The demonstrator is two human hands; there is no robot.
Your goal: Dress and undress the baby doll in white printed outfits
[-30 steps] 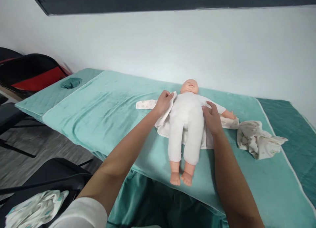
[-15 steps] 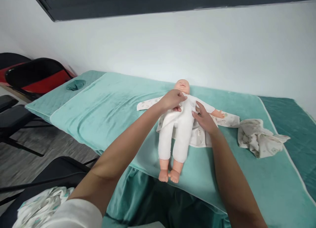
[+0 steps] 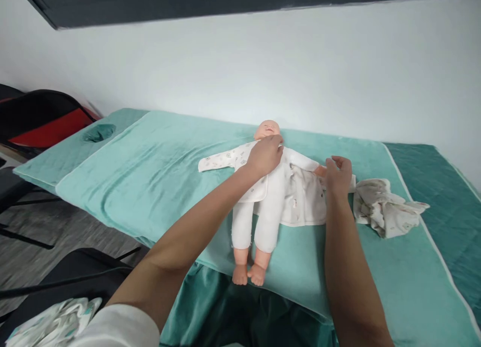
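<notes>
**Q:** Where is the doll (image 3: 273, 196) positioned?
**A:** On its back on the bed (image 3: 150, 166), head at the far side by the wall (image 3: 225, 71), feet at the near edge. This orientation puts the chest and both arms within reach of the person.

**Q:** How is the shirt (image 3: 306, 201) arranged?
**A:** The left front covers part of the chest. The right front lies spread on the bed, beside the body. The left sleeve (image 3: 216, 162) extends flat to the left; whether it contains an arm cannot be told. The doll's weight probably pins the back of the shirt.

**Q:** State of the left hand (image 3: 265, 155)?
**A:** Fingers bent over the upper chest, at the neck of the shirt. The tips are hidden, so a grip cannot be confirmed. The placement appears to steady the left front.

**Q:** And the right hand (image 3: 338, 175)?
**A:** Fingers curled, beside the doll's outstretched right-side arm (image 3: 304, 160). Whether it grips anything cannot be told.

**Q:** What lies farther right?
**A:** A crumpled cloth (image 3: 387, 211), just beside the shirt's cuff.
</notes>
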